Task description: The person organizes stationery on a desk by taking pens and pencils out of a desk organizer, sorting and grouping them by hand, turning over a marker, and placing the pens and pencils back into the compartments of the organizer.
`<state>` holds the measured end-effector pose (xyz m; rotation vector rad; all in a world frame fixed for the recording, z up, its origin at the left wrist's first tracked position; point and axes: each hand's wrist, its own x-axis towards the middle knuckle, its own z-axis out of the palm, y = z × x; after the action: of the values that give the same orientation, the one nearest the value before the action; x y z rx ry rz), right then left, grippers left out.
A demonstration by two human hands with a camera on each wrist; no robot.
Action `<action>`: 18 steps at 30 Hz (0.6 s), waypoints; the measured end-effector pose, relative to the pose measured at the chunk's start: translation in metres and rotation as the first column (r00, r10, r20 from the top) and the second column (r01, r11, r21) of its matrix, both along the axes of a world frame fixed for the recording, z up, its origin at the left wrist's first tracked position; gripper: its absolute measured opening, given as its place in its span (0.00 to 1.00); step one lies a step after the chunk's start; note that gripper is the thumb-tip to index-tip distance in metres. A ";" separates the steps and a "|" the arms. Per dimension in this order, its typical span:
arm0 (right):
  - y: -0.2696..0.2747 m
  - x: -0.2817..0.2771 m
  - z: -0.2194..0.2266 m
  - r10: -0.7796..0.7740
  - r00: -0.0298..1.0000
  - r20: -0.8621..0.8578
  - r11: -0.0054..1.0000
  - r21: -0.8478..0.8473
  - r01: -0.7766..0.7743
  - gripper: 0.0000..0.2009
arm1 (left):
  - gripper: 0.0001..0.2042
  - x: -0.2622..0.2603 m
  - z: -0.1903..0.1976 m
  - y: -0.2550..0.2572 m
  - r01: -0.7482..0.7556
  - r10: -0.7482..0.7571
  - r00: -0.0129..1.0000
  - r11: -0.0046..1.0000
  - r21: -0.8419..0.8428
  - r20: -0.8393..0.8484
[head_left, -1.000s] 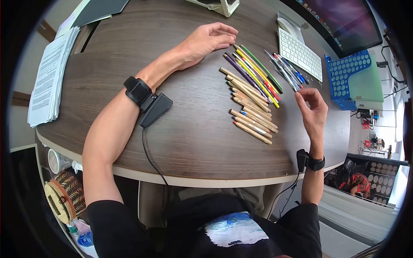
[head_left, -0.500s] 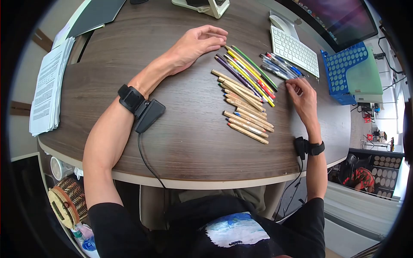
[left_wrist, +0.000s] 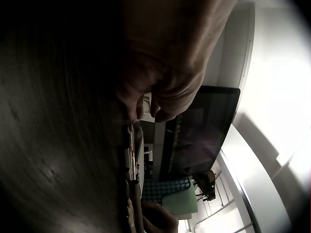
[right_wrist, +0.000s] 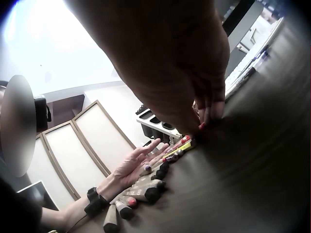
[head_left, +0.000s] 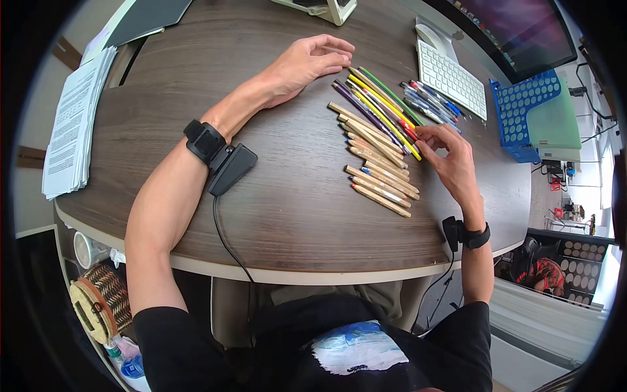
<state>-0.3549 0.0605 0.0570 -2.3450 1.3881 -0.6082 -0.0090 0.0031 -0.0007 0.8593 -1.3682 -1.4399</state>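
Colored pencils with yellow, purple and red barrels [head_left: 379,111] lie side by side in a slanted group on the desk. At their near right end, my right hand [head_left: 455,160] pinches the end of a red pencil [head_left: 409,132] between thumb and fingers; red shows at the fingertips in the right wrist view. A green pencil [head_left: 385,88] lies along the group's far edge. My left hand [head_left: 302,67] rests on its side at the far end of the group, fingers relaxed and loosely bent, holding nothing. Bare-wood pencils [head_left: 375,144] lie in a row nearer to me.
Several pens [head_left: 431,103] lie in a loose pile beyond the right hand, beside a white keyboard [head_left: 452,78]. A blue perforated file holder [head_left: 516,117] stands at the right. Paper stacks [head_left: 78,124] sit on the left. The monitor [head_left: 516,32] is at the far right.
My right hand has moved from the near end of the pens leftward to the ends of the colored pencils and taken hold of a red one. The left hand stays in place.
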 end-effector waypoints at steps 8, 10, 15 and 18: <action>0.002 -0.015 0.002 0.019 0.998 0.064 0.998 -0.058 -0.015 0.08 | 0.23 -0.001 0.003 0.002 -0.001 0.001 1.000 1.000 0.022 -0.010; -0.002 -0.031 -0.002 -0.106 0.967 0.231 0.991 -0.058 0.122 0.07 | 0.23 0.000 -0.001 0.000 0.002 -0.002 1.000 1.000 0.019 -0.013; -0.023 -0.061 -0.008 -0.176 0.983 0.049 0.976 -0.124 0.181 0.08 | 0.22 0.000 0.000 0.000 0.004 -0.004 1.000 1.000 0.016 -0.010; -0.026 -0.062 -0.007 -0.160 0.985 -0.070 0.974 -0.172 0.146 0.09 | 0.23 0.000 0.000 0.000 0.004 -0.004 1.000 1.000 0.012 -0.010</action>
<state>-0.4165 0.0345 0.0495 -2.4329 1.6247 -0.7016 -0.0089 0.0029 -0.0005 0.8566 -1.3563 -1.4550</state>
